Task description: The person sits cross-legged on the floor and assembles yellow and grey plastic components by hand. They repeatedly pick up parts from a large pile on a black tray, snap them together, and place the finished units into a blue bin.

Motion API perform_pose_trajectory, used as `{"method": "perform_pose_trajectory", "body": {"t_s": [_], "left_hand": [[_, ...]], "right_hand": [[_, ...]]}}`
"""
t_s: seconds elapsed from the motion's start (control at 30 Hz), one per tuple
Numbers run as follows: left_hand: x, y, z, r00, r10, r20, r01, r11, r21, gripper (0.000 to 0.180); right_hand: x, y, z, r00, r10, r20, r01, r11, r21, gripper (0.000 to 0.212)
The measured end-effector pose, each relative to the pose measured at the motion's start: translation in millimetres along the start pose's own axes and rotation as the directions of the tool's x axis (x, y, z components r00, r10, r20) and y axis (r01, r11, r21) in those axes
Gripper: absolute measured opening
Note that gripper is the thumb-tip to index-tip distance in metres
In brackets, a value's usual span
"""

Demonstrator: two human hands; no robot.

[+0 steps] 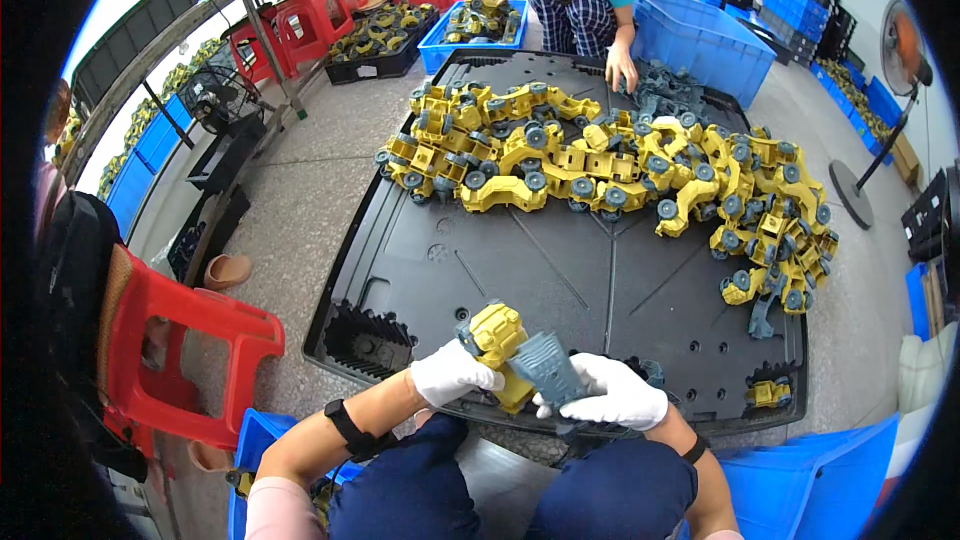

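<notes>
My left hand [448, 376], in a white glove, is closed around a yellow toy truck body [495, 334] above the near edge of the black table tray [500, 265]. My right hand [620, 395], also gloved, grips a grey-blue ribbed plastic toy part [548, 370], which looks like a truck bed. The grey part is tilted and meets or overlaps the right side of the yellow body; whether they are joined I cannot tell. A pile of yellow toy trucks with grey wheels [600, 165] spreads across the far half and right side of the tray.
Across the tray a co-worker's hand [621, 68] reaches to a heap of grey parts [670, 92]. A red stool [190, 340] stands at left; blue bins [810, 475] flank my knees. One yellow piece [768, 394] lies near right. A fan [895, 50] stands far right.
</notes>
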State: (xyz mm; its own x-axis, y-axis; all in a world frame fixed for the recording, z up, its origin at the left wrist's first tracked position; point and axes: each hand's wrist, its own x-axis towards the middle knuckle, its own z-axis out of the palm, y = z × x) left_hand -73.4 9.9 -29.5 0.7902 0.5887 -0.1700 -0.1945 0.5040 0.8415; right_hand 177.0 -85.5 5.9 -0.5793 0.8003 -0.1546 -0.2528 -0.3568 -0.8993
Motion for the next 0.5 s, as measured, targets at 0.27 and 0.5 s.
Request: {"method": "perform_pose_trajectory", "body": {"t_s": [0.27,0.5], "left_hand": [[4.8,3.8,18.8,0.998,-0.058,0.026,0.056,0.996,0.069,0.065],[13.1,6.3,27.5,0.999,0.041,0.021,-0.034,0.967,-0.254,0.055]], "right_hand": [[4.3,8.3,13.9,0.923,-0.002,-0.385,-0.160,0.907,-0.389,0.052],[-13.0,15.2,6.2,0.778,-0.132,-0.615,0.015,0.981,-0.192,0.049]]}}
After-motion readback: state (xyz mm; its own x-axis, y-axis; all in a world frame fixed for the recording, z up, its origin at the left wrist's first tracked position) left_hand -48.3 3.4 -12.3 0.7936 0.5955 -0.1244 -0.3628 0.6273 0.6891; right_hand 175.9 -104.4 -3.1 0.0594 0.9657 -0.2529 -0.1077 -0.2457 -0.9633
